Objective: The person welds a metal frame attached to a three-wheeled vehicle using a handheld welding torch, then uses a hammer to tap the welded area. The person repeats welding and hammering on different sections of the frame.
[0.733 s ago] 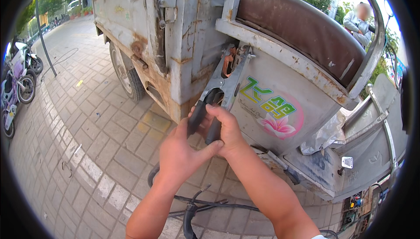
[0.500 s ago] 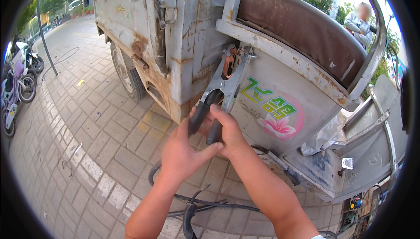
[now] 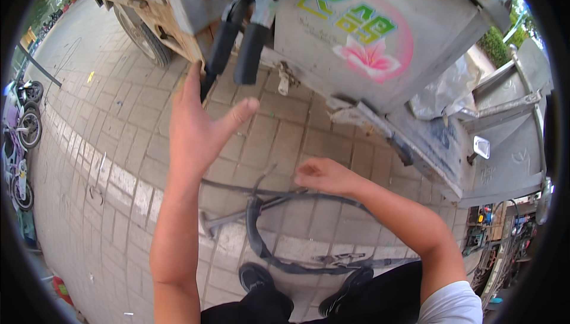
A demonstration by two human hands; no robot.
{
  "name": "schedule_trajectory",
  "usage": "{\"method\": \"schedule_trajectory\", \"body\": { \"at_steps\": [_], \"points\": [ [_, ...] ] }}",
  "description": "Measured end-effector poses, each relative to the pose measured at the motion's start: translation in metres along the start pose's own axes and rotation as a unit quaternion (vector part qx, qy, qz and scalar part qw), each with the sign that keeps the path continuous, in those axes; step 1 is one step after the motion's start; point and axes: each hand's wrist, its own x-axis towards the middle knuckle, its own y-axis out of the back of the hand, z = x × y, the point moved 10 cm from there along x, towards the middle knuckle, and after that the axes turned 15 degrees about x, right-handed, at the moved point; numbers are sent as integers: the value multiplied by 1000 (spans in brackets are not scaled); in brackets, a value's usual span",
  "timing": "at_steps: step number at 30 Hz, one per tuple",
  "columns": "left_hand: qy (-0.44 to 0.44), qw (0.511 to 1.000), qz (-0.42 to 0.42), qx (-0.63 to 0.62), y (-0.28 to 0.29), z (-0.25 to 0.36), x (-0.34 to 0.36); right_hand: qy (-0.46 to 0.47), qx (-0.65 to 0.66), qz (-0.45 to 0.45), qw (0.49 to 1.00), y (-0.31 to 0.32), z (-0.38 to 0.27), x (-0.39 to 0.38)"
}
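A metal spring clamp with black handle grips, like a welding ground clamp [image 3: 252,30], hangs on the grey vehicle, its jaws cut off by the top edge. Beneath its handles, my left hand [image 3: 193,125] is open, thumb spread wide; its fingertips are beside the clamp's black cable, and I cannot tell if they touch it. My right hand [image 3: 325,177] is over the ground, fingers loosely curled and apart, with nothing visible in them. Near it lie a hammer [image 3: 237,218] and a black electrode holder [image 3: 254,220] with a thick cable [image 3: 332,269].
The rusty vehicle's panel [image 3: 309,39] with a pink flower decal fills the upper middle. Its footboard [image 3: 433,146] juts out at right, beside a small pedal [image 3: 481,146]. Tools [image 3: 496,235] lie at lower right. Parked two-wheelers [image 3: 27,128] line the left. My shoes [image 3: 255,276] stand by the cable.
Both hands have come off the clamp, which stays on the vehicle. My right hand has moved down toward the hammer and cables. The view has tilted down, bringing my feet in.
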Motion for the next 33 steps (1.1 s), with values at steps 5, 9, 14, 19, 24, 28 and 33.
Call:
{"method": "schedule_trajectory", "body": {
  "at_steps": [5,9,14,19,24,28,33],
  "points": [
    [-23,999,7,28,-13,9,-7,-111,-294,-77,946,-9,151,-68],
    [-30,993,47,105,-2,22,-22,-29,-297,4,954,-45,176,-69],
    [-39,994,56,89,3,12,-73,-105,-8,25,994,-174,163,-44],
    [-34,998,-49,33,-6,33,-120,-199,112,281,932,-200,185,23],
    [-52,993,-105,6,17,66,-128,-173,176,312,917,-198,177,29],
    [-77,986,-151,3,29,78,-120,-103,299,83,945,-153,101,-36],
    [-153,979,-67,-117,79,182,-80,-72,360,37,929,-6,-31,-197]
  ]
}}
